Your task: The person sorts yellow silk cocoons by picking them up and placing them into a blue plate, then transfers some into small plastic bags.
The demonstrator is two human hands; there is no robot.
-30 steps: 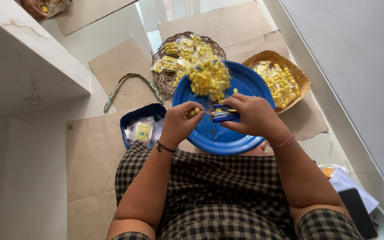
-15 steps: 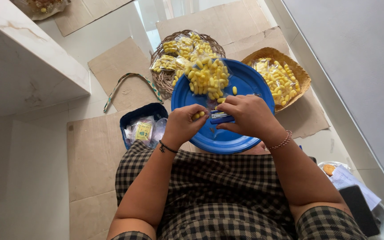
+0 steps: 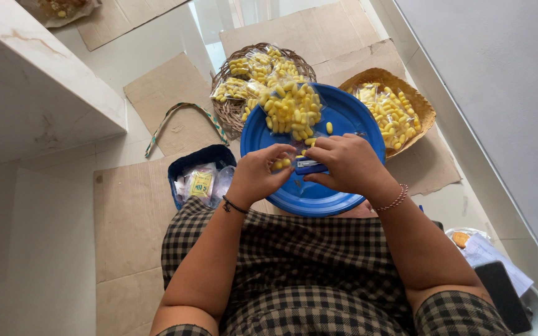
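Observation:
A round blue plate (image 3: 350, 112) rests on my lap. On it lies a clear plastic bag of small yellow snack pieces (image 3: 291, 109), with one loose piece beside it. My left hand (image 3: 259, 174) pinches the near end of that bag, and a few yellow pieces show at its fingertips. My right hand (image 3: 347, 165) is closed around a small blue and white tool (image 3: 309, 166), possibly a stapler, pressed against the same end of the bag. The two hands touch over the plate's middle.
Behind the plate stand a wicker basket (image 3: 225, 112) with several filled bags and a woven tray (image 3: 424, 109) of yellow pieces. A dark blue box (image 3: 197, 158) of packets sits at my left. Cardboard sheets cover the floor; a marble ledge (image 3: 32, 99) is left, a wall right.
My hands have drawn closer together at the near end of the bag. The plate and bag have barely moved.

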